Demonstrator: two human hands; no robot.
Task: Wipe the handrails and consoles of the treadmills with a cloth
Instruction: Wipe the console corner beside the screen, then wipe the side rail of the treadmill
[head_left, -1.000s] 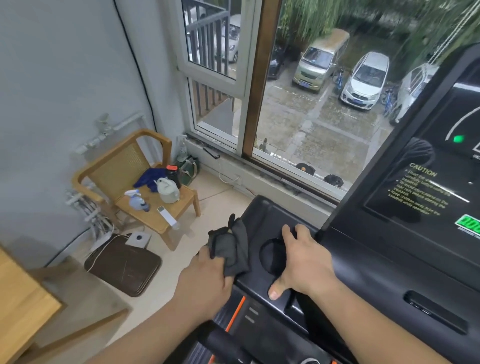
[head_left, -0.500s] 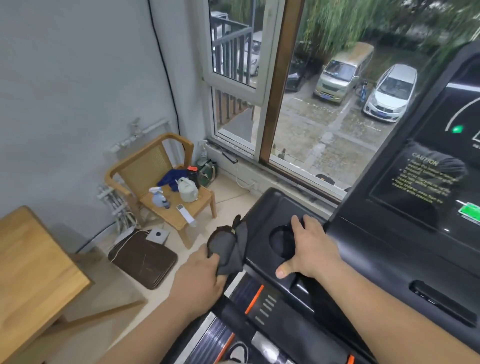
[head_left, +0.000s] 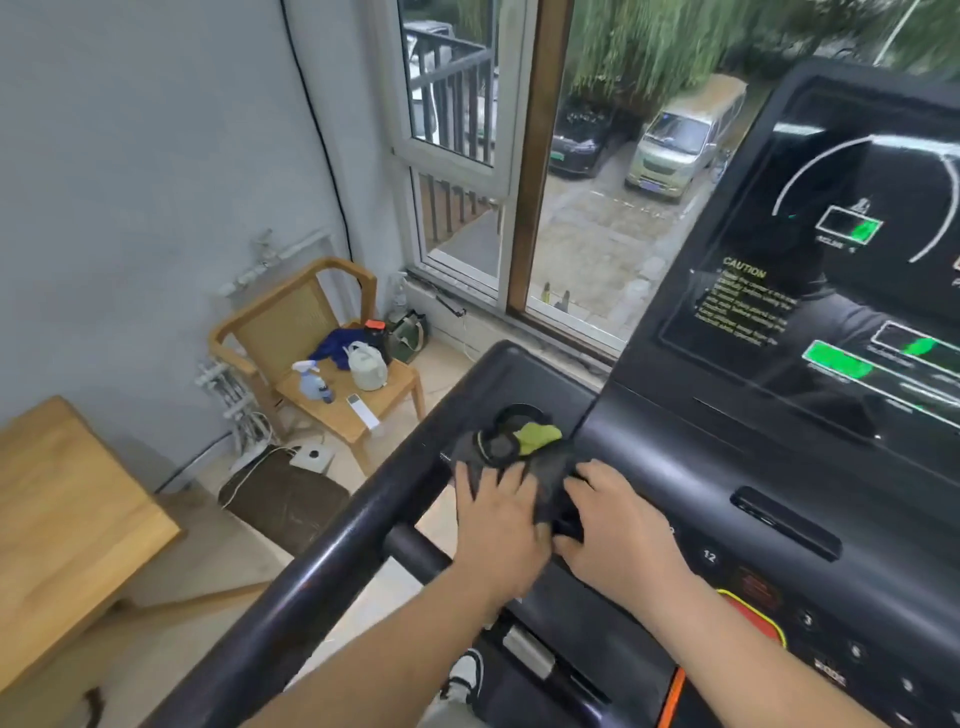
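Note:
A dark grey cloth (head_left: 498, 447) with a yellow-green patch lies spread over the cup holder on the black treadmill console (head_left: 675, 467). My left hand (head_left: 498, 519) presses flat on the cloth's near part, fingers spread. Beside it my right hand (head_left: 618, 525) rests on the console with its fingers bent, touching the cloth's right edge; blur hides any grip. The black left handrail (head_left: 311, 587) runs from the console tray towards the lower left. The lit display (head_left: 841, 312) rises at the right.
A wooden chair (head_left: 332, 395) by the wall bears a spray bottle (head_left: 311, 384), a white kettle (head_left: 368, 366) and a remote. A wooden table (head_left: 62, 514) stands at the left, a brown mat (head_left: 285, 504) lies on the floor, and a window (head_left: 587, 234) is ahead.
My left hand has carried the bunched cloth from beside the console up onto the cup holder and spread it flat. My right hand slid nearer, off the cup holder. The view swung right.

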